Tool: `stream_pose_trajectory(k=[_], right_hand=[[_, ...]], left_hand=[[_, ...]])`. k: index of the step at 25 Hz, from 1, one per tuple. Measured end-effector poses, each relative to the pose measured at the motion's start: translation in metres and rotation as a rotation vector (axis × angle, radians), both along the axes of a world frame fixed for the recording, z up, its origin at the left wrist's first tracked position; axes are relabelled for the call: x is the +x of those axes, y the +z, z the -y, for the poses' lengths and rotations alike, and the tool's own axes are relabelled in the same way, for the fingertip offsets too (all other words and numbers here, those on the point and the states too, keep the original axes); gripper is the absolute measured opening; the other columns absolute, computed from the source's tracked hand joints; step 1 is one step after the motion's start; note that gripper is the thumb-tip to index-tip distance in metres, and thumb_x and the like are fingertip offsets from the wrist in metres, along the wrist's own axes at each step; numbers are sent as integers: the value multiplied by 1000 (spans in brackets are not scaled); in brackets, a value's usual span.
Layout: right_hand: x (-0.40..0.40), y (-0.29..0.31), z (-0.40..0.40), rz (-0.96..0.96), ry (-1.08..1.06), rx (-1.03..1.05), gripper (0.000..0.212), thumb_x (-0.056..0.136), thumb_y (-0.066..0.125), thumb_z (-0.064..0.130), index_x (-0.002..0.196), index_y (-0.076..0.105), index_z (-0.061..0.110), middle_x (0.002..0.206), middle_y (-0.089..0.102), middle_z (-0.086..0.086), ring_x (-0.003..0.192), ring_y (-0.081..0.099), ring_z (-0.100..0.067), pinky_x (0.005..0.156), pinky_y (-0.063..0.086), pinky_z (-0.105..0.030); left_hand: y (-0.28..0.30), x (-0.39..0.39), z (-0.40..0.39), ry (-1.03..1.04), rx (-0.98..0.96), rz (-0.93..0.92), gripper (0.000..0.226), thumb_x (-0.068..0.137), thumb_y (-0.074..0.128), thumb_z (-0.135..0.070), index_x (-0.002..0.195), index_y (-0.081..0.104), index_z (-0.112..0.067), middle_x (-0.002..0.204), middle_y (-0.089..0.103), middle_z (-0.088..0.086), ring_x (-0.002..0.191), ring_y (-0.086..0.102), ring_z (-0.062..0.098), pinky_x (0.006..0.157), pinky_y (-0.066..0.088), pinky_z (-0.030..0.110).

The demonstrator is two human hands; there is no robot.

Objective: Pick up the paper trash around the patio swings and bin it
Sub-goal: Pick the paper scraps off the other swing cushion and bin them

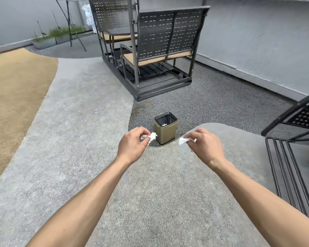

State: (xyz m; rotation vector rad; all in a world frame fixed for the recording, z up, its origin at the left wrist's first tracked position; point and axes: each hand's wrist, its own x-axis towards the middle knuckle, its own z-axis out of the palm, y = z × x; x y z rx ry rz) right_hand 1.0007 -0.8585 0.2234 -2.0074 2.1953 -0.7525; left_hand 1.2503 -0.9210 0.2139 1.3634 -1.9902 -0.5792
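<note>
The left hand (pixel 132 146) pinches a crumpled white paper scrap (pixel 151 137) in its fingertips; the right hand (pixel 206 146) grips a second paper wad (pixel 184 140) the same way. Between and just beyond them stands an open olive bin (pixel 165 130) on the patio floor (pixel 89 122), with a dark metal swing (pixel 153 49) farther back.

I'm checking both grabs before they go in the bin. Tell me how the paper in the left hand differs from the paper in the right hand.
The left hand's paper is scrunched into a crumpled wad; the right hand's paper looks flatter, a folded scrap. The left hand pinches its wad beside the bin's left wall; the right hand holds its scrap to the right of the bin. Both papers are white, pinched at the fingertips and not yet over the bin's opening.
</note>
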Motion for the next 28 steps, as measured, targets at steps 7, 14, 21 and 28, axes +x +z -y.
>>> stream_pose_trajectory(k=[7, 14, 21, 28], right_hand=[[-28, -11, 132, -15, -50, 4, 13, 84, 65, 30, 92, 72, 38, 89, 59, 11, 79, 60, -18, 64, 43, -30], [-36, -11, 275, 8, -109, -15, 10, 83, 69, 29, 89, 73, 36, 84, 58, 11, 73, 59, -17, 59, 40, -29], [-57, -16, 384, 18, -130, 18, 12, 84, 68, 29, 91, 73, 37, 88, 61, 10, 73, 59, -14, 65, 50, -33], [-115, -34, 503, -20, -125, 23, 12, 82, 70, 32, 91, 72, 41, 85, 57, 15, 74, 58, -12, 65, 43, -28]], left_hand=[[-14, -30, 144, -39, 10, 13, 10, 87, 68, -23, 90, 64, -32, 95, 63, -16, 96, 58, 11, 83, 46, 31], [-17, -44, 297, -114, 60, 43, 8, 90, 64, -26, 92, 63, -33, 97, 61, -17, 97, 55, 7, 92, 46, 38], [-20, -67, 414, -180, 103, 33, 8, 91, 64, -23, 94, 63, -31, 100, 60, -16, 99, 54, 5, 94, 45, 36], [-33, -126, 534, -193, 66, 102, 8, 91, 62, -26, 93, 64, -33, 97, 58, -18, 98, 49, 6, 100, 40, 48]])
